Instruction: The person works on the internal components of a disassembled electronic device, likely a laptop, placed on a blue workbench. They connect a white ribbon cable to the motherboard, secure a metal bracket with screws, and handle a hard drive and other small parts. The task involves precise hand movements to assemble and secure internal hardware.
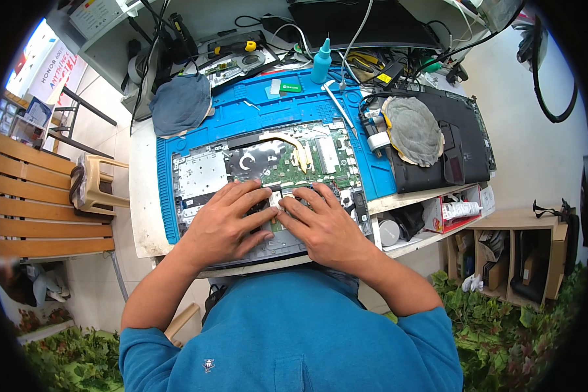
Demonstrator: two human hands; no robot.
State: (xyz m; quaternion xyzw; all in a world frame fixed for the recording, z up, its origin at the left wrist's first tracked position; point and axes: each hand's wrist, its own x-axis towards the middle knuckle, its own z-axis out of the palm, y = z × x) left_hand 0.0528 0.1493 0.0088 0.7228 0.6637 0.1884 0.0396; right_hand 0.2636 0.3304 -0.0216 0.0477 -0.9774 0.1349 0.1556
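An opened laptop base (pixel 196 170), with a green circuit board (pixel 333 157), a copper heat pipe (pixel 300 151) and a black fan area (pixel 248 157), lies on a blue mat (pixel 377 176). Both hands rest on its lower middle. My left hand (pixel 227 221) has curved, spread fingers touching the board around a small light-coloured part (pixel 274 197). My right hand (pixel 325 230) touches the same area from the right, fingers apart and bent, its index fingertip close to my left fingertips. What lies directly under the fingertips is partly hidden.
Grey cloth pads (pixel 179 104) (pixel 411 130) flank the mat, the right one on a black device (pixel 464 157). A turquoise bottle (pixel 321 65), cables and tools crowd the back. A wooden bench (pixel 46 196) and stool (pixel 104 183) stand left, a cubby shelf (pixel 516 222) right.
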